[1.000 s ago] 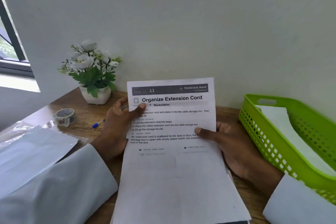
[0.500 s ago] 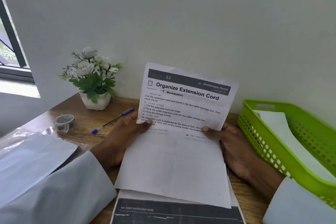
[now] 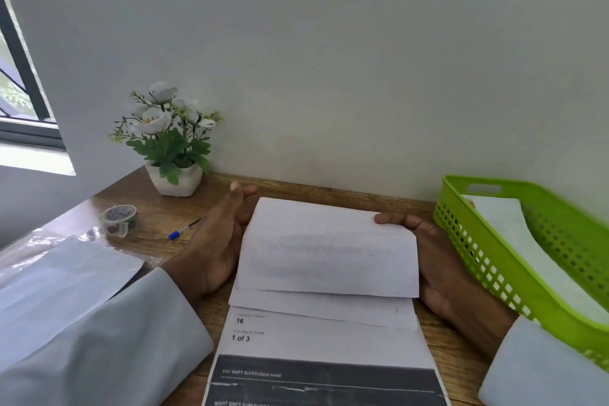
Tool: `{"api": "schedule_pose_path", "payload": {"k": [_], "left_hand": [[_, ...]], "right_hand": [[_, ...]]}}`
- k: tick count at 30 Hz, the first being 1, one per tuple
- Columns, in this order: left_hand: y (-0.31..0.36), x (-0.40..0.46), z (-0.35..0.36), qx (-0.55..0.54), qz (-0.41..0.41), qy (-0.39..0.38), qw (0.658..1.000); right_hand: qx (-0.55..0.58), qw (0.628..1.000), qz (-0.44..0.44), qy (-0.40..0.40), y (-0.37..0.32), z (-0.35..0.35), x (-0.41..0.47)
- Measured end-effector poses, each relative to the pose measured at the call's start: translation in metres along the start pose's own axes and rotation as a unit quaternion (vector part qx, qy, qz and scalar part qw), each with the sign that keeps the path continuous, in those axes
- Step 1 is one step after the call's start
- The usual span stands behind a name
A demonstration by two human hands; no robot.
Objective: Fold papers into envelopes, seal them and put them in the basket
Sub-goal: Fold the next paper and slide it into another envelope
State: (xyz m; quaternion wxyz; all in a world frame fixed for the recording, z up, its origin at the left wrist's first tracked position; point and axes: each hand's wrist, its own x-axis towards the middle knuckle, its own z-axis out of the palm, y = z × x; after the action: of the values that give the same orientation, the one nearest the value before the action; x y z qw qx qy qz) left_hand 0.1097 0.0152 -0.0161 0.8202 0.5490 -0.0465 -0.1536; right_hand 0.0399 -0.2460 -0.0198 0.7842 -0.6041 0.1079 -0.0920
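Two hands work one sheet of paper (image 3: 326, 250), which lies folded over on itself on top of a printed page (image 3: 316, 339) on the wooden desk (image 3: 286, 189), with its upper flap brought down short of the lower edge so a strip of the under layer shows below it. By my reading this is the folding step, with sealing and the basket not yet reached. The right hand (image 3: 425, 260) is at the sheet's right edge, its thumb (image 3: 389, 218) pressed on the top corner and the fingers under or behind the paper, a light pinch. The left hand (image 3: 217, 241) stands on edge against the left side, fingers straight and spread, wide open and holding nothing; whether it touches the paper edge I cannot tell. The next move likely calls for squaring the edges and pressing the crease flat. A roll of tape (image 3: 119, 218) and a pen (image 3: 183, 230) lie to the left. The green basket (image 3: 487, 260) sits at the right, already holding something white
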Motion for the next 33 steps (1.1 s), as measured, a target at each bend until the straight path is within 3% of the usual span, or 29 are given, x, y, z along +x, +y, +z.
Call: {"api": "schedule_pose_path", "payload": {"k": [5,10,18,23,29,31,33], "left_hand": [[-0.004,-0.004,0.002,0.104,0.005,-0.076,0.992],[-0.008,0.001,-0.003,0.114,0.014,-0.028,0.993],[-0.009,0.004,-0.002,0.134,0.022,-0.079,0.988],[-0.006,0.004,-0.004,0.21,0.076,-0.051,0.973],[-0.002,0.003,-0.005,0.395,0.234,0.01,0.889],[-0.002,0.005,-0.005,0.425,0.288,0.042,0.857],[0.0,0.004,-0.002,0.421,0.32,0.062,0.846]], "right_hand": [[-0.013,1.0,-0.014,0.004,0.0,0.003,-0.003],[0.056,0.998,-0.02,-0.004,-0.001,0.001,-0.001],[-0.059,0.995,-0.057,-0.054,0.005,0.005,-0.01],[-0.063,0.995,-0.07,-0.034,0.005,0.006,-0.009],[-0.175,0.976,-0.127,0.027,0.005,0.005,-0.004],[-0.252,0.947,-0.191,0.067,0.002,0.005,0.0],[-0.332,0.901,-0.263,0.1,-0.004,0.004,0.001]]}}
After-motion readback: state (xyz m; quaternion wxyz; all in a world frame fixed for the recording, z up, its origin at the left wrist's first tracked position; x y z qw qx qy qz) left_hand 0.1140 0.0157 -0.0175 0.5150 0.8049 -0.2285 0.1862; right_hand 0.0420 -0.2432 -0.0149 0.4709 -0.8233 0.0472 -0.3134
